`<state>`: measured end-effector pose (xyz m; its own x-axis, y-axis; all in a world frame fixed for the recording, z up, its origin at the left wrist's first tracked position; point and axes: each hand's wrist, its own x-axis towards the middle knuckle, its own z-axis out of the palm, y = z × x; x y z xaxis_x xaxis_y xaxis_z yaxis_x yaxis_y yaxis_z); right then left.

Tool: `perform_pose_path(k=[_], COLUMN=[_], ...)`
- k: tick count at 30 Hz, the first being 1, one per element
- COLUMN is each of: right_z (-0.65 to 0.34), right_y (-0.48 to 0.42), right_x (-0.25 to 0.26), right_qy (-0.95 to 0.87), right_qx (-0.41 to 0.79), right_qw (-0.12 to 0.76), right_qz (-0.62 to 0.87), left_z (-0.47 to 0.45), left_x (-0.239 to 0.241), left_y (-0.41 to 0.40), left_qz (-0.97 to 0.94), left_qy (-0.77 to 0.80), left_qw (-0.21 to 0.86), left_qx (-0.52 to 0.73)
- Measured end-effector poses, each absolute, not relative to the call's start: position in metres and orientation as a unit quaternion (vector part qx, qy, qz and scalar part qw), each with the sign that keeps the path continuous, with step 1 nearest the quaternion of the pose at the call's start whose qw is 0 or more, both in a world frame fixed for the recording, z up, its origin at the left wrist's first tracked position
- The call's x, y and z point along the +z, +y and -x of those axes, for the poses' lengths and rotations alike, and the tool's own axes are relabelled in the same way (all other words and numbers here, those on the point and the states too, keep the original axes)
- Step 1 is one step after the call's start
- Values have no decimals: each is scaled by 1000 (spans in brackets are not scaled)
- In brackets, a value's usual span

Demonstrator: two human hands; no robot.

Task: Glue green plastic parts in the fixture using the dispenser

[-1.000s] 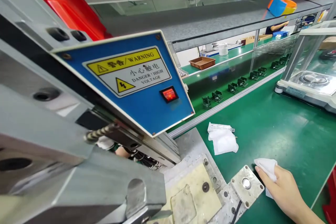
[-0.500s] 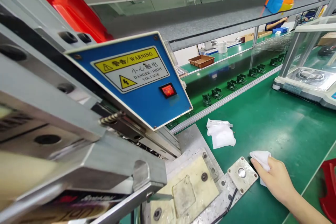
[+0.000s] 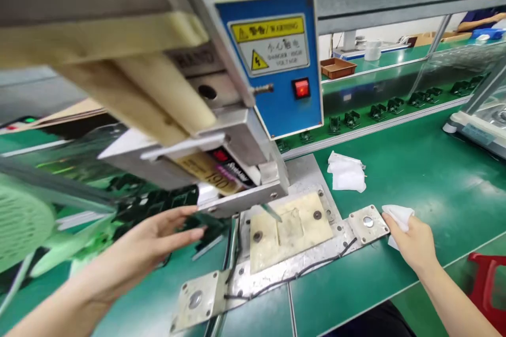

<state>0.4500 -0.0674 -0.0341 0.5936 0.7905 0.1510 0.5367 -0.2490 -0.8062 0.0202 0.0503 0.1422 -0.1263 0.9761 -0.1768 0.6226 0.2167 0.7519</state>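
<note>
My right hand (image 3: 417, 239) is closed around a crumpled white cloth (image 3: 399, 216), just right of a metal plate with a round button (image 3: 368, 221). My left hand (image 3: 154, 242) reaches in from the lower left, thumb and fingers apart, with nothing in it. Its fingertips come close to the press head (image 3: 245, 189) and to dark parts behind it, which are blurred. Under the head lies a cream fixture plate (image 3: 263, 253) with a shallow recess. Another white cloth (image 3: 348, 176) rests on the green bench, with a small clear item on it.
A blue warning box (image 3: 276, 110) with a lit red switch is fixed to the press. Several black parts (image 3: 378, 111) line the conveyor behind. A second button plate (image 3: 195, 299) and a black cable lie in front. A glass-sided scale (image 3: 478, 126) stands at right, a green basket (image 3: 23, 221) at left.
The view has swung left. My left hand has come into sight with its fingers apart. My right hand still holds the white cloth beside the button plate.
</note>
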Motion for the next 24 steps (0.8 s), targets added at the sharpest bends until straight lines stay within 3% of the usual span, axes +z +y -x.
perform_pose_path(k=[3,6,14,24], right_z=[-452,-453,-454,-452], right_y=[-68,-69,-72,-70], right_x=[-33,-33,-33,-25], right_qy=[-421,-422,-412,-402], right_qx=[140,135,138,141], right_qw=[433,430,448,465], right_qz=[785,787,781,776], left_z=[-29,-62,-118,-107], left_x=[120,104,83,79], left_y=[13,-6,28,31], left_qz=[-500,-487,-564,-716], left_qy=[615,555,519,530], left_qw=[586,658,602,398], left_qx=[171,151,225,220])
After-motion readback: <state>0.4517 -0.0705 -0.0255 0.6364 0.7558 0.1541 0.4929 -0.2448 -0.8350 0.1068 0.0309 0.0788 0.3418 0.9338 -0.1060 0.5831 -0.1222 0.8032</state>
